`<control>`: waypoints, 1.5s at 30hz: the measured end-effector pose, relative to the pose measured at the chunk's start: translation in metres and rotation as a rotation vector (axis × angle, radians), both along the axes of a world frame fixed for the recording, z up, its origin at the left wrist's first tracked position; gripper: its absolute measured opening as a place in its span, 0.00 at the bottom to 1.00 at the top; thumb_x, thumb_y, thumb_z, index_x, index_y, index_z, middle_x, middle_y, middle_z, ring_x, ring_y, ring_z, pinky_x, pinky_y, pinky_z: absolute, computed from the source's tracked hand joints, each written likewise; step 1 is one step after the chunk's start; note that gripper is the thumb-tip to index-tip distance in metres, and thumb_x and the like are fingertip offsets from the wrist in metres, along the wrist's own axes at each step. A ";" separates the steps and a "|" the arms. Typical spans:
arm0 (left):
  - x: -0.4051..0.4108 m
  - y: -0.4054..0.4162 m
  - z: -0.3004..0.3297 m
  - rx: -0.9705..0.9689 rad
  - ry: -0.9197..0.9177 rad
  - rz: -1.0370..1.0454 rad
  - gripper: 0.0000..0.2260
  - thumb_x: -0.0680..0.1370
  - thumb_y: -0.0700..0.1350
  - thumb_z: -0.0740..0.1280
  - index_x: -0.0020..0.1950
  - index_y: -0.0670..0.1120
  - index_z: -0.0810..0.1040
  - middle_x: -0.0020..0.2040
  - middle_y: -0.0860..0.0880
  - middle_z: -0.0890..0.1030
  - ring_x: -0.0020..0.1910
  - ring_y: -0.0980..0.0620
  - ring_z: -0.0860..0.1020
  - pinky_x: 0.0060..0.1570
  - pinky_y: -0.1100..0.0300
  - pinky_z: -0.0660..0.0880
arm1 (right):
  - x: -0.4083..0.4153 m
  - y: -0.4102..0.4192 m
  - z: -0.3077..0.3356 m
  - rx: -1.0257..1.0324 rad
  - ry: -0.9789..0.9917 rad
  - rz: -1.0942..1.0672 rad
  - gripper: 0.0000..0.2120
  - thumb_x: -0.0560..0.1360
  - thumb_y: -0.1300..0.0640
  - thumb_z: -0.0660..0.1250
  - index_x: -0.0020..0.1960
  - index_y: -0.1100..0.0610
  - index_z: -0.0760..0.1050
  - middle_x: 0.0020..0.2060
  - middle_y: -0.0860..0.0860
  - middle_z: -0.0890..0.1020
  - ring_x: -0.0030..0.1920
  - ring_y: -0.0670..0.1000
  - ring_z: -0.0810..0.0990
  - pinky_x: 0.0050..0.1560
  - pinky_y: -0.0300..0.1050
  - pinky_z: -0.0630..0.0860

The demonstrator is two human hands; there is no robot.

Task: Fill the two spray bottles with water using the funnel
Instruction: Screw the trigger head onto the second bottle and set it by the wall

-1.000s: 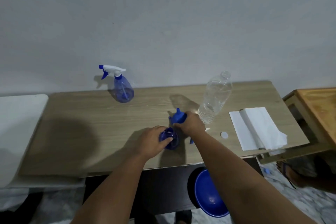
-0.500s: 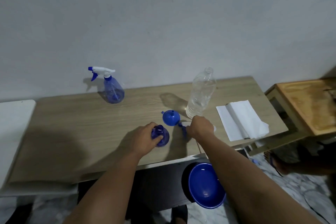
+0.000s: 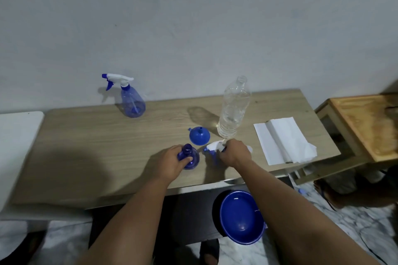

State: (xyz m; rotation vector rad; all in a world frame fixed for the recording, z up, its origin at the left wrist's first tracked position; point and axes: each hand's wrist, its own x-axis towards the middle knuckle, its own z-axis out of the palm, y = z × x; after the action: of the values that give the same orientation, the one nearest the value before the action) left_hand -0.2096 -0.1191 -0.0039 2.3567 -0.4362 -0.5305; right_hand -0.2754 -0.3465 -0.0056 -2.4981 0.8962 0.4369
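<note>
My left hand [image 3: 172,162] grips the open bottle [image 3: 189,158] steady at frame center, while my right hand [image 3: 233,153] holds its sprayer [image 3: 213,146] aside.

Folded white paper towels [image 3: 282,139] are laid on the right end of the wooden table [image 3: 97,148]. A blue bowl [image 3: 241,217] is seen below the table's front edge, and a wooden stand [image 3: 364,122] is placed to the right.

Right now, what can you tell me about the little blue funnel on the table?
The funnel is small, bright blue and looks like plastic. It sits upside down on the wooden table, wide mouth flat on the wood and narrow spout pointing up, with a little tab sticking out at its rim. No hand touches it. It stands apart from the things around it: just behind the open spray bottle and beside the clear water bottle.
</note>
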 end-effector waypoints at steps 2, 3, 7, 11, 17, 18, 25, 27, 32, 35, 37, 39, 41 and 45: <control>0.000 -0.003 0.000 -0.030 0.035 0.015 0.16 0.75 0.49 0.75 0.63 0.52 0.81 0.57 0.54 0.83 0.53 0.53 0.79 0.50 0.63 0.67 | 0.004 -0.002 0.014 0.051 -0.134 0.023 0.10 0.76 0.47 0.69 0.40 0.52 0.78 0.38 0.52 0.81 0.44 0.57 0.83 0.41 0.44 0.70; -0.001 -0.004 0.000 -0.032 0.046 0.019 0.16 0.76 0.47 0.75 0.63 0.50 0.81 0.57 0.52 0.83 0.51 0.53 0.78 0.48 0.65 0.65 | 0.008 -0.003 0.024 0.088 -0.216 0.042 0.14 0.76 0.47 0.70 0.35 0.51 0.74 0.33 0.50 0.78 0.38 0.53 0.80 0.39 0.44 0.69; -0.007 -0.013 -0.002 -0.072 0.066 0.069 0.14 0.75 0.44 0.76 0.60 0.45 0.82 0.50 0.49 0.81 0.50 0.49 0.79 0.42 0.66 0.64 | 0.034 0.005 0.072 0.455 -0.593 0.000 0.12 0.74 0.55 0.75 0.37 0.59 0.78 0.29 0.48 0.73 0.31 0.46 0.68 0.36 0.42 0.68; -0.013 -0.019 -0.009 -0.081 0.073 0.090 0.14 0.71 0.50 0.76 0.52 0.45 0.82 0.45 0.51 0.83 0.45 0.48 0.81 0.48 0.62 0.75 | 0.053 0.022 0.102 0.810 -0.783 -0.101 0.14 0.75 0.61 0.77 0.59 0.65 0.83 0.41 0.56 0.81 0.42 0.51 0.80 0.40 0.42 0.80; -0.014 -0.024 -0.024 -0.168 0.083 0.149 0.15 0.69 0.50 0.77 0.52 0.44 0.84 0.46 0.46 0.83 0.46 0.44 0.82 0.49 0.49 0.77 | 0.048 0.041 0.102 0.847 -0.819 0.013 0.10 0.76 0.64 0.75 0.57 0.55 0.86 0.43 0.55 0.84 0.42 0.51 0.80 0.47 0.56 0.83; -0.015 -0.024 -0.022 -0.176 0.086 0.149 0.15 0.69 0.50 0.76 0.50 0.43 0.84 0.45 0.46 0.83 0.46 0.44 0.82 0.47 0.51 0.76 | 0.045 0.042 0.097 0.836 -0.820 0.038 0.10 0.76 0.64 0.76 0.56 0.54 0.86 0.42 0.55 0.85 0.41 0.50 0.79 0.46 0.54 0.81; -0.021 -0.022 -0.019 -0.207 0.127 0.224 0.09 0.71 0.43 0.77 0.40 0.54 0.79 0.37 0.53 0.83 0.38 0.51 0.81 0.41 0.52 0.75 | 0.025 0.047 0.042 0.787 -0.603 0.114 0.13 0.72 0.70 0.72 0.55 0.61 0.83 0.39 0.44 0.86 0.40 0.43 0.82 0.47 0.42 0.80; -0.021 -0.019 -0.024 -0.227 0.138 0.229 0.12 0.72 0.40 0.76 0.38 0.56 0.79 0.32 0.58 0.82 0.33 0.59 0.79 0.37 0.56 0.73 | 0.017 0.048 0.022 0.779 -0.560 0.103 0.16 0.69 0.67 0.72 0.56 0.60 0.84 0.46 0.55 0.88 0.47 0.51 0.85 0.57 0.54 0.82; -0.019 -0.017 -0.034 -0.284 0.099 0.190 0.21 0.70 0.36 0.72 0.59 0.54 0.84 0.50 0.56 0.86 0.49 0.57 0.84 0.51 0.59 0.78 | 0.011 0.047 -0.004 0.757 -0.536 0.073 0.13 0.72 0.75 0.74 0.55 0.64 0.85 0.48 0.61 0.88 0.48 0.51 0.86 0.58 0.52 0.83; -0.020 -0.018 -0.031 -0.315 0.161 0.224 0.18 0.69 0.36 0.73 0.52 0.57 0.84 0.47 0.55 0.87 0.46 0.57 0.83 0.49 0.61 0.77 | 0.014 0.047 -0.007 0.746 -0.520 0.063 0.13 0.71 0.71 0.76 0.54 0.62 0.85 0.48 0.59 0.88 0.49 0.59 0.87 0.59 0.57 0.82; -0.021 -0.020 -0.029 -0.298 0.184 0.265 0.11 0.69 0.38 0.73 0.43 0.55 0.81 0.36 0.53 0.83 0.34 0.56 0.78 0.38 0.60 0.74 | 0.012 0.050 -0.006 0.729 -0.521 0.066 0.13 0.68 0.62 0.78 0.52 0.60 0.83 0.46 0.56 0.88 0.48 0.61 0.87 0.56 0.60 0.82; -0.021 -0.020 -0.030 -0.221 0.190 0.280 0.07 0.72 0.37 0.72 0.37 0.46 0.78 0.28 0.50 0.75 0.27 0.56 0.69 0.29 0.64 0.66 | 0.013 0.055 -0.005 0.659 -0.527 0.067 0.17 0.64 0.54 0.79 0.48 0.58 0.79 0.43 0.52 0.88 0.46 0.59 0.86 0.50 0.59 0.82; -0.020 -0.020 -0.032 -0.171 0.190 0.288 0.04 0.72 0.35 0.71 0.38 0.40 0.80 0.28 0.48 0.74 0.26 0.54 0.68 0.29 0.61 0.66 | 0.012 0.062 -0.003 0.587 -0.531 0.048 0.17 0.63 0.52 0.80 0.47 0.56 0.77 0.41 0.49 0.87 0.43 0.53 0.86 0.47 0.56 0.82; -0.017 -0.019 -0.033 -0.158 0.182 0.285 0.05 0.71 0.36 0.70 0.45 0.38 0.83 0.34 0.45 0.80 0.34 0.41 0.77 0.36 0.56 0.72 | 0.006 0.066 -0.005 0.589 -0.572 0.058 0.19 0.67 0.57 0.79 0.55 0.51 0.78 0.46 0.45 0.87 0.45 0.43 0.86 0.47 0.41 0.82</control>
State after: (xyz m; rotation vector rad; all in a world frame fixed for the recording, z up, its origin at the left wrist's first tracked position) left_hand -0.2268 -0.1384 -0.0370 2.1483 -0.0538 -0.5475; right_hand -0.2698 -0.2809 -0.0102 -1.9370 0.3896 -0.0172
